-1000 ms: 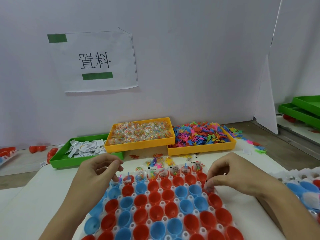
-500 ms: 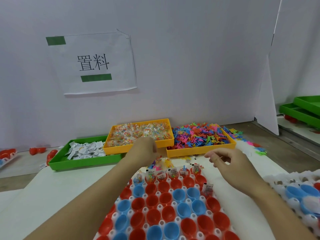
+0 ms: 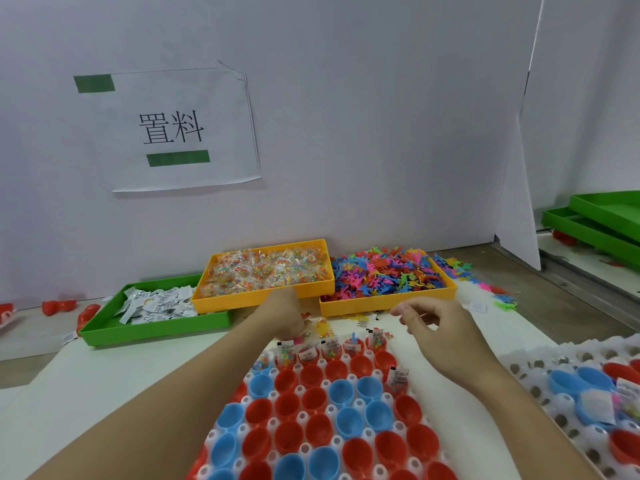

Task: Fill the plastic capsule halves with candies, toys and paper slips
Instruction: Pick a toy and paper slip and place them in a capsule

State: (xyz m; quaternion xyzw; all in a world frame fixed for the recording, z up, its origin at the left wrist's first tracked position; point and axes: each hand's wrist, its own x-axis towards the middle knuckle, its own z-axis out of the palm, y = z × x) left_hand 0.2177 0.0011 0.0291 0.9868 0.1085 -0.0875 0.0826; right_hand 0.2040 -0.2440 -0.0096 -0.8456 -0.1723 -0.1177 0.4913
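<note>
A white holder [image 3: 303,415] carries several red [image 3: 287,407] and blue [image 3: 346,393] capsule halves. Its back row [image 3: 329,348] holds candy packets, toys and paper slips, and one half at the right edge [image 3: 398,377] also holds a packet and a slip. My left hand [image 3: 284,315] reaches past the holder onto a small loose pile of packets and toys [image 3: 320,329]; its fingers are hidden. Just right of the back row, my right hand [image 3: 440,323] hovers with loosely curled fingers and nothing in them.
Along the wall stand a green tray of paper slips [image 3: 149,329], an orange tray of candy packets [image 3: 266,268] and an orange tray of coloured toys [image 3: 384,275]. A second holder [image 3: 533,375] lies at the right. Stacked green trays [image 3: 606,220] sit far right, loose red halves [image 3: 57,306] far left.
My left hand went from the holder's back left corner forward to the loose pile. My right hand lifted off the right-edge capsule half, where a packet and slip now sit.
</note>
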